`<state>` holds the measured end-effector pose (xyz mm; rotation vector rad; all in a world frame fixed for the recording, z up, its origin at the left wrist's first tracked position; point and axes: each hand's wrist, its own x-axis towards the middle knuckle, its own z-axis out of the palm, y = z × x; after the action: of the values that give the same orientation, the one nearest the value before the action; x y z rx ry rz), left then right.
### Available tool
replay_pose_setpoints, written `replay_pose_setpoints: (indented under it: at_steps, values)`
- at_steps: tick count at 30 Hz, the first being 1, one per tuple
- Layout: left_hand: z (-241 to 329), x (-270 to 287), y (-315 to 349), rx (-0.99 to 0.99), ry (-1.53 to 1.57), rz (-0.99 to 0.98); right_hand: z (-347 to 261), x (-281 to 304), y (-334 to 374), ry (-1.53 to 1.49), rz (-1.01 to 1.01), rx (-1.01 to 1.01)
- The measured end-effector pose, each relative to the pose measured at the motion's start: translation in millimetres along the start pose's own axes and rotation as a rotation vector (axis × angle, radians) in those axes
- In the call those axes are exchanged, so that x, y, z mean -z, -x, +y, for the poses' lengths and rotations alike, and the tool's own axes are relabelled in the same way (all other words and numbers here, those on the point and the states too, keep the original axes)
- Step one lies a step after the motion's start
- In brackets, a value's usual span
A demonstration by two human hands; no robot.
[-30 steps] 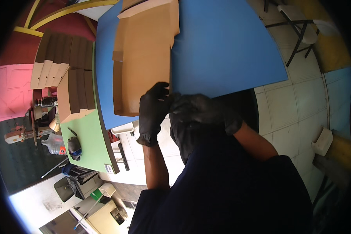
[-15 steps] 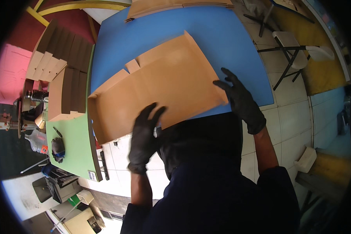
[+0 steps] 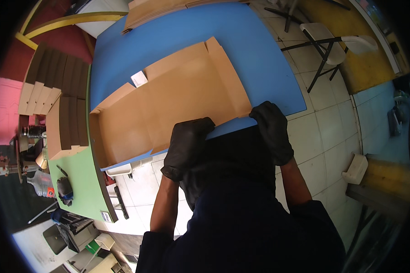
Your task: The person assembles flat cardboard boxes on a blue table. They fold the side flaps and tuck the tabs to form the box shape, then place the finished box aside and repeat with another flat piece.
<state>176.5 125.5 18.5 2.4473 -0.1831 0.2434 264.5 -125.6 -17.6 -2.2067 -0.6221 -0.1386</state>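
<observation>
A shallow brown cardboard box (image 3: 168,98), partly folded, lies open side up and slanted on the blue table (image 3: 255,59). Its left, far and right sides stand up, with a gap in the far side where a pale flap (image 3: 139,78) shows. My left hand (image 3: 187,144), in a black glove, is closed on the middle of the box's near edge. At the near right corner, my right hand (image 3: 273,132), gloved alike, pinches the cardboard. My fingers cover the parts of the edge they grip.
Flat cardboard sheets (image 3: 159,13) are stacked at the table's far edge. On the left, folded cardboard boxes (image 3: 61,123) stand by a green table (image 3: 79,182) that holds a dark pouch (image 3: 64,190). A folding chair (image 3: 323,43) stands to the right on the tiled floor.
Both hands have gone from spread fingers to a closed grip on the box's near edge. My right hand has come down to the near right corner. The whole view has shifted somewhat.
</observation>
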Motion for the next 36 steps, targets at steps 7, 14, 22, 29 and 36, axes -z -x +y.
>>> replay_pose_setpoints:
  at_steps: [7,14,22,29,36]
  values:
    - [-3,13,-16,0.052,0.054,-0.150,-14,-13,-27,-0.051,0.077,0.056]
    - [10,-3,-40,-0.123,0.047,0.056,-26,-18,-32,-0.354,0.128,0.144]
    - [1,-19,-65,-0.035,0.023,-0.204,-12,-18,-17,-0.304,0.105,-0.096]
    - [3,-21,-114,0.306,0.408,-0.444,-27,-26,-26,-0.306,0.054,-0.358]
    - [6,-32,-140,0.035,0.524,-0.510,-32,-24,-12,-0.852,0.141,-0.575]
